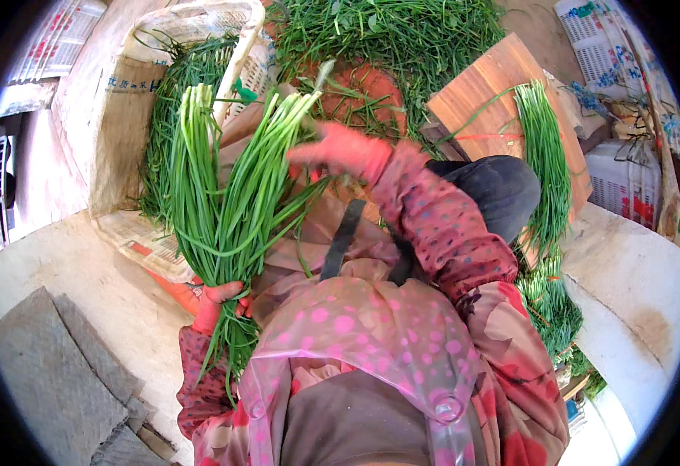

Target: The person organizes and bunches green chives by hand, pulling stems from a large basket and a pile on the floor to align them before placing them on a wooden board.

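Green stalks [239,210] partly hide left hand [214,301] | right hand [346,151] blurred, grip unclear

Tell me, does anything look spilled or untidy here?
Yes: loose greens lie heaped and scattered beyond the right hand, some over an orange-red surface, looking messy against the neat bundle on the wooden board.

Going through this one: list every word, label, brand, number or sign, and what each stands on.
Off-white basket: blue characters printed on its wall; not copied out here.
Upper-right white crate: blue marks, too small to read.
Upper-left white crate: red marks, too small to read.
Greens in the left hand: no printing seen.
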A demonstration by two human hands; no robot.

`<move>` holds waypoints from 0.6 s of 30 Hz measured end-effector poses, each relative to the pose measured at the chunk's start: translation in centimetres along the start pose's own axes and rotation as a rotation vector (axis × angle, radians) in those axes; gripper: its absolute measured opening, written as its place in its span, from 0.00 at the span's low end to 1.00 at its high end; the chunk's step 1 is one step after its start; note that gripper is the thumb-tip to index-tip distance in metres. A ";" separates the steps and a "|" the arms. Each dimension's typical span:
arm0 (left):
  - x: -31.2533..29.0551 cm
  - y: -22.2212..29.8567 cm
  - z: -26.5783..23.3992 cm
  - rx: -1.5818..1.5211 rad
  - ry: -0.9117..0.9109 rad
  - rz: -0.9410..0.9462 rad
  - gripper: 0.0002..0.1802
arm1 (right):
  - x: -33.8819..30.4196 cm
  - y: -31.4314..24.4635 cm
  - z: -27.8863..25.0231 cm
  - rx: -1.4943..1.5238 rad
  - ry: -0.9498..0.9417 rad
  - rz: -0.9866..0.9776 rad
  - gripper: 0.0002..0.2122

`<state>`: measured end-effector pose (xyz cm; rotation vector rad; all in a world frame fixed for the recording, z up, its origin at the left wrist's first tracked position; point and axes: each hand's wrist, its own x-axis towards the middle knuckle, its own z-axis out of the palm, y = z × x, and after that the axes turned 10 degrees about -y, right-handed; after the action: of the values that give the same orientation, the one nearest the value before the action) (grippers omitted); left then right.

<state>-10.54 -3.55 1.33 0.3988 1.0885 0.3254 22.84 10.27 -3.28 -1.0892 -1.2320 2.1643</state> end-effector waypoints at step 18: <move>0.3 -2.0 -1.4 0.316 0.156 0.156 0.14 | -2.0 2.9 -3.3 0.003 -0.029 -0.055 0.16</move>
<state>-11.53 -4.95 -0.42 0.7525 1.2694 0.3268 26.78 9.16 -5.91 -1.0139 -1.2560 2.1473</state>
